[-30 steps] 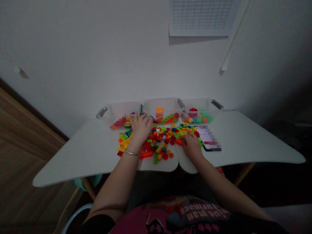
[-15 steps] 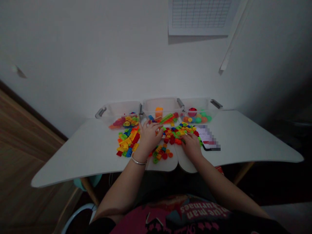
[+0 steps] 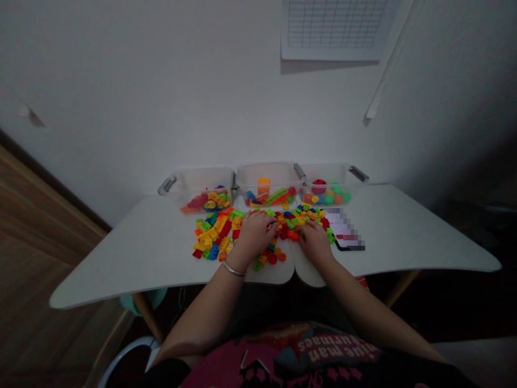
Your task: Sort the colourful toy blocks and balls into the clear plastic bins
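A heap of small coloured building bricks [image 3: 214,231] lies spread across the middle of the white table [image 3: 141,253]. My left hand [image 3: 255,234], with a thin bracelet [image 3: 234,268] on its wrist, rests palm down on the centre of the heap, fingers spread toward the right. My right hand [image 3: 314,241] lies palm down on the right part of the heap, its fingertips by an orange brick [image 3: 293,235]. Neither hand visibly holds a brick. The two hands are close together.
Three clear plastic bins stand in a row against the wall: a left bin [image 3: 189,183] and a middle bin [image 3: 266,171] with bricks, a right bin [image 3: 337,173] with coloured balls. A flat phone-like object [image 3: 345,233] lies right of the heap. A gridded sheet [image 3: 335,27] hangs on the wall.
My left hand has slid from the left bin's side toward the right and nearer to me, onto the heap's centre, uncovering bricks on the left. My right hand has barely moved.
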Motion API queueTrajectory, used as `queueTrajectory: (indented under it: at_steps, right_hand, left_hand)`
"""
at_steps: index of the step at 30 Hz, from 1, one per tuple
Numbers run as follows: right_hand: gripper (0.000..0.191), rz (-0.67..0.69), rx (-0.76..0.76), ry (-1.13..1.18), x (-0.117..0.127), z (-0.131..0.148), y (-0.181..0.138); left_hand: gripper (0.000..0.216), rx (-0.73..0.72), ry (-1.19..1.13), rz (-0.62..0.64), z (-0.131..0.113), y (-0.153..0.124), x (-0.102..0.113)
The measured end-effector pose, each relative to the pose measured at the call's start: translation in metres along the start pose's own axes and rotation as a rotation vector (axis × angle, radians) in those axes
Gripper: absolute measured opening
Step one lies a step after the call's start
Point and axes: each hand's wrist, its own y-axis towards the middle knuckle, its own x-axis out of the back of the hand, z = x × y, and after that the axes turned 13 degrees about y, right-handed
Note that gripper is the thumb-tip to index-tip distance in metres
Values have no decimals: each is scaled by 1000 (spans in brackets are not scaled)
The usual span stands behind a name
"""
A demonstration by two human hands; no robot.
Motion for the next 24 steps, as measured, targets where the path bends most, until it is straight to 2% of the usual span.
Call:
queueTrajectory:
  at_steps: [6, 10, 18, 24]
  right_hand:
    - [19, -121, -82, 29, 2, -1, 1]
    - [22, -228, -14, 210, 0, -2, -1]
    - [22, -242, 185, 364, 2, 1, -9]
    - [15, -216, 142, 415, 2, 2, -11]
  left_hand:
    - [26, -14, -25, 1, 3, 3, -5]
    - [23, 7, -176, 25, -5, 2, -12]
    - [22, 124, -622, 116, -42, 2, -31]
    - [12, 226, -907, 169, -42, 12, -49]
